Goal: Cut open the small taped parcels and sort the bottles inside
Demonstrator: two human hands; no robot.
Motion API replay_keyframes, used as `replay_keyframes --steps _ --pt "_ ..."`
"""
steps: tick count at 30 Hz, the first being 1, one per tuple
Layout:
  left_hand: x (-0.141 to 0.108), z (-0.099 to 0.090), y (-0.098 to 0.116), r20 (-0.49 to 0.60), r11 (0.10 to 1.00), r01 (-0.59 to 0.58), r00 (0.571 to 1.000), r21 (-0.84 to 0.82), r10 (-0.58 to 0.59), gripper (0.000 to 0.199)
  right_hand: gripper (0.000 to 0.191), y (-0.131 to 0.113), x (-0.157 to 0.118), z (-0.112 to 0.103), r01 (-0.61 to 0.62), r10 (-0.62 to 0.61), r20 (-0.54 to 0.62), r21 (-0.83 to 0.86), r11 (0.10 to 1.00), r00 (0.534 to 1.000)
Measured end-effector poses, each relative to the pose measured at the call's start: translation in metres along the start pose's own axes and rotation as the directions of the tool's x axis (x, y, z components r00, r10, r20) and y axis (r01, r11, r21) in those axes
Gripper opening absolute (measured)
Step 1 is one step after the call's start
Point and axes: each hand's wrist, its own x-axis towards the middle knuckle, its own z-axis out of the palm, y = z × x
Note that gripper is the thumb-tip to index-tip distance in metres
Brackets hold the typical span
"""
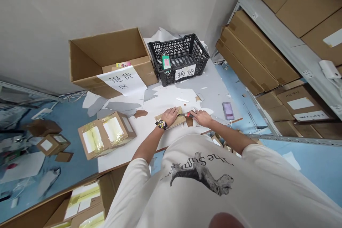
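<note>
**"What are the hands doing?"**

"The right hand is closed around a small knife with a black and red handle. The left hand lies spread over a piece of brown cardboard, holding it against the tabletop. The knife sits right over that cardboard, between the two hands."

**"Anything on the wrist?"**

"A chunky black and yellow watch, on the left wrist."

**"And around the cardboard?"**

"Torn brown scraps and grey paper scraps lie to the left of it. Further left, a small taped box sits near the tabletop's edge."

**"What's at the far end?"**

"An open cardboard box with a paper sign hanging over its front, and just beside it a black plastic crate with its own paper sign. A green and pink packet sits inside the crate."

**"Anything to the right?"**

"A blurred purple packet, too fuzzy to read, and a metal shelf stacked with flat cardboard boxes."
</note>
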Motion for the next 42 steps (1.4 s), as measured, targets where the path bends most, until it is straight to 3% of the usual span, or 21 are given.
replay_keyframes --steps 4,10,13,15,17,20,23,26,29,36,42 --pt "0.002 -0.001 -0.004 -0.024 1.0 -0.014 1.0 0.009 0.014 0.041 0.059 0.001 0.012 -0.006 0.028 -0.028 -0.001 -0.025 0.999 1.0" --pt "0.005 -0.009 -0.005 -0.026 0.997 0.032 0.999 -0.067 -0.034 0.036 0.059 0.036 0.005 -0.014 -0.043 0.043 0.006 -0.022 0.999 0.999" --pt "0.005 -0.018 -0.003 -0.008 0.988 0.084 0.996 -0.13 -0.086 0.036 0.058 0.049 -0.003 -0.016 -0.032 0.033 -0.002 0.064 0.997 0.999" --pt "-0.001 -0.025 0.001 -0.004 0.98 0.088 0.996 -0.176 -0.09 0.034 0.057 0.05 -0.008 -0.012 -0.07 0.078 -0.03 0.207 0.976 0.996" --pt "-0.012 -0.027 0.01 -0.004 0.975 0.094 0.995 -0.199 -0.097 0.033 0.056 0.048 -0.013 -0.001 -0.134 0.171 -0.059 0.4 0.907 0.983" --pt "-0.031 -0.024 0.026 0.042 0.975 0.168 0.986 -0.148 -0.164 0.046 0.055 0.04 -0.016 0.021 -0.188 0.265 -0.014 0.669 0.719 0.964" --pt "-0.037 -0.017 0.04 0.112 0.965 0.253 0.963 -0.068 -0.244 0.064 0.054 0.031 -0.011 0.035 -0.19 0.237 0.076 0.842 0.505 0.969" --pt "-0.029 -0.012 0.048 0.155 0.94 0.337 0.933 -0.058 -0.325 0.053 0.049 0.028 -0.002 0.032 -0.192 0.204 0.122 0.907 0.375 0.971" --pt "-0.021 -0.01 0.05 0.169 0.91 0.389 0.915 -0.14 -0.366 0.045 0.046 0.034 0.006 0.015 -0.159 0.126 0.117 0.901 0.403 0.985" --pt "-0.023 -0.005 0.056 0.112 0.87 0.4 0.917 -0.288 -0.384 0.037 0.038 0.056 0.02 -0.018 -0.05 -0.074 0.131 0.752 0.657 0.989" --pt "-0.02 -0.007 0.054 0.128 0.872 0.405 0.914 -0.275 -0.384 0.038 0.043 0.053 0.041 -0.024 -0.094 -0.119 0.219 0.763 0.64 0.968"
